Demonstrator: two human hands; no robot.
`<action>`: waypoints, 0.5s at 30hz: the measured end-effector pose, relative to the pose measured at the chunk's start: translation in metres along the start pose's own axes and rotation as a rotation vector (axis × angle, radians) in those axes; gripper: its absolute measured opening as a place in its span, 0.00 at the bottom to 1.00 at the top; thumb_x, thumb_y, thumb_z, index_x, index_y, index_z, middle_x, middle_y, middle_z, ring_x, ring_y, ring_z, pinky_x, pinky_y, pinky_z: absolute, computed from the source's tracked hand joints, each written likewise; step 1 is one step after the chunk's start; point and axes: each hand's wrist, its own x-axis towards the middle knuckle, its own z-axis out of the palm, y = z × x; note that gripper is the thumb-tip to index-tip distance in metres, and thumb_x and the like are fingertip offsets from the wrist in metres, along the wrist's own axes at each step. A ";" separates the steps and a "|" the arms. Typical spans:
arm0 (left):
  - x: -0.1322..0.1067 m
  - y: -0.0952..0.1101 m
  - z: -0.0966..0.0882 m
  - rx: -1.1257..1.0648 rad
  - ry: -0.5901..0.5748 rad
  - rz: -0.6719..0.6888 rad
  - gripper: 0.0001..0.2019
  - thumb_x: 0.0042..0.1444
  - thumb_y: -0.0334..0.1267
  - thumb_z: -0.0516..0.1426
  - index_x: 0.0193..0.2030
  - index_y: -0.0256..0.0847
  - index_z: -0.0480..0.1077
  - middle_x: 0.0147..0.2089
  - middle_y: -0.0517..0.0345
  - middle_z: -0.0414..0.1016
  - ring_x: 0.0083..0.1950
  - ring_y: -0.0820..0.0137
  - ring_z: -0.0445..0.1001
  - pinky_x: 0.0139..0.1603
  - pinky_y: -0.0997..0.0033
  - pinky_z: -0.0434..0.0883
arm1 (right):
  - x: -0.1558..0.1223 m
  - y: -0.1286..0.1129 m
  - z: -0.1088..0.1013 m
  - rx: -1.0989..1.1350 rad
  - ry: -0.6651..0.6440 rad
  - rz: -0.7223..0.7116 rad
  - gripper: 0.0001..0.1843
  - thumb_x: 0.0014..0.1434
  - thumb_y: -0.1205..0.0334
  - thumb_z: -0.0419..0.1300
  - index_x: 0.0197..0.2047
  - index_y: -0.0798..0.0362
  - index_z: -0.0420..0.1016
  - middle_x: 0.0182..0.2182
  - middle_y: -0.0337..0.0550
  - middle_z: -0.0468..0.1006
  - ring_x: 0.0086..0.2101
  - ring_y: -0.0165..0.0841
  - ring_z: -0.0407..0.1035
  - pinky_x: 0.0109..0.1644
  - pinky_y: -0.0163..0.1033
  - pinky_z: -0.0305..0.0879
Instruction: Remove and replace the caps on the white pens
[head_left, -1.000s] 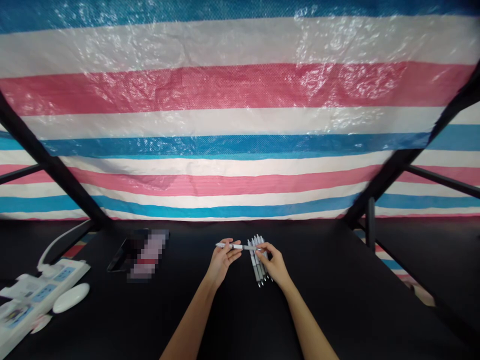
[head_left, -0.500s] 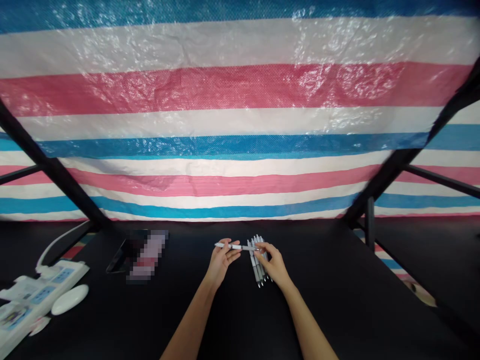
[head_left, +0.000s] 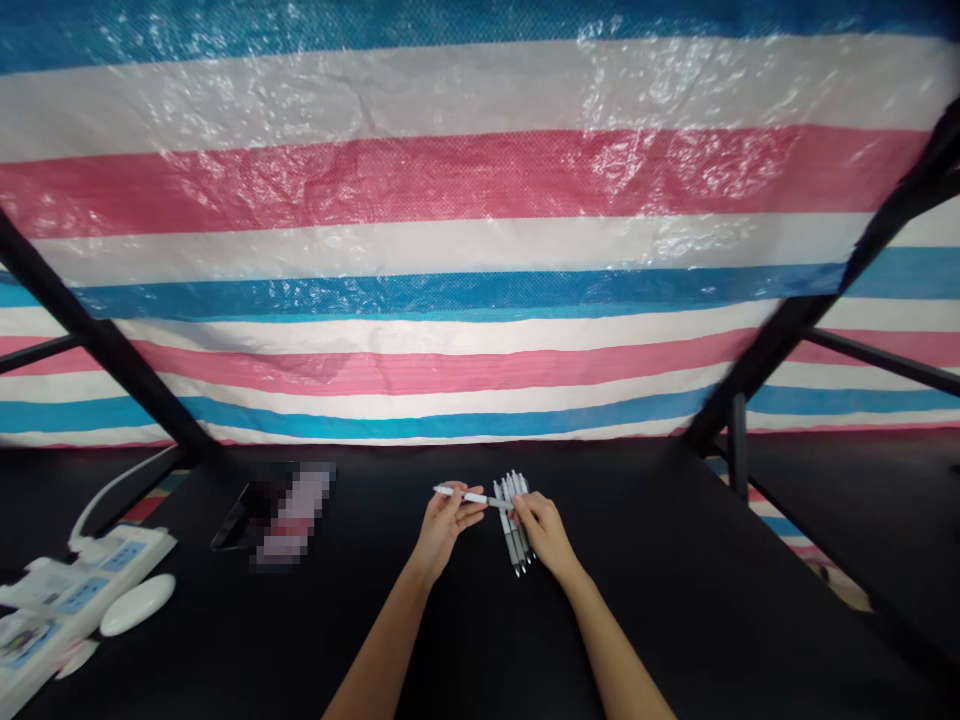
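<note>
Both my hands hold one white pen (head_left: 471,496) crosswise above the black table (head_left: 480,620). My left hand (head_left: 444,525) pinches its left part between thumb and fingers. My right hand (head_left: 543,530) pinches the pen's right end. Under and beside my right hand lies a row of several white and grey pens (head_left: 513,520), side by side, pointing away from me.
A white power strip (head_left: 67,600) with a cable and a white mouse (head_left: 137,604) lie at the left edge. A dark tablet or phone (head_left: 247,510) rests left of centre. A striped tarp (head_left: 480,250) and black frame bars (head_left: 757,370) stand behind.
The hands and the pen have barely shifted; the held pen now tilts slightly, its right end a little lower. The view has moved slightly.
</note>
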 end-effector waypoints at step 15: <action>0.003 -0.002 -0.002 -0.019 0.046 0.012 0.15 0.48 0.43 0.62 0.37 0.37 0.65 0.41 0.45 0.78 0.37 0.62 0.79 0.45 0.60 0.72 | 0.000 0.003 0.001 -0.038 0.005 0.016 0.21 0.61 0.52 0.48 0.23 0.50 0.74 0.22 0.42 0.73 0.29 0.36 0.67 0.37 0.39 0.60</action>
